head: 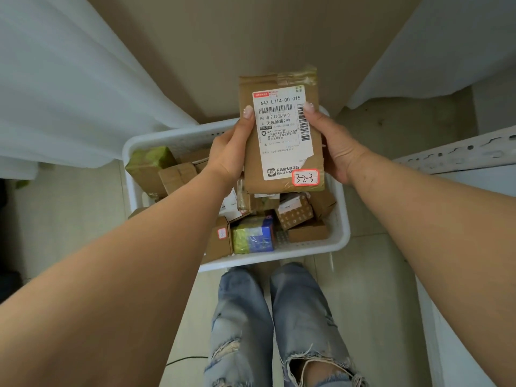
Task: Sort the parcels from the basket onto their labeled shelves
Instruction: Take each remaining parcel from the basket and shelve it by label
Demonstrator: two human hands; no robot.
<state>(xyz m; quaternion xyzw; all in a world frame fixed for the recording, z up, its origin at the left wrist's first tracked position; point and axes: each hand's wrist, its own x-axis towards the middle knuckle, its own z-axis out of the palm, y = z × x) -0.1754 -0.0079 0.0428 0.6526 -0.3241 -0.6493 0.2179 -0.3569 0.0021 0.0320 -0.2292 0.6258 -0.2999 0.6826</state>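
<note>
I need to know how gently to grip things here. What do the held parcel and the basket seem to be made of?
Parcel: seemingly brown cardboard or kraft paper, matte, creased, with glossy clear tape at both ends and a white paper label. Left hand and right hand hold its sides.
Basket: probably white moulded plastic, smooth rim, perforated walls.

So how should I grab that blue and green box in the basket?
Come from above and pinch the blue and green box across its short sides. It sits wedged between brown parcels near the basket's front rim, so only its top looks free for fingers.
</note>
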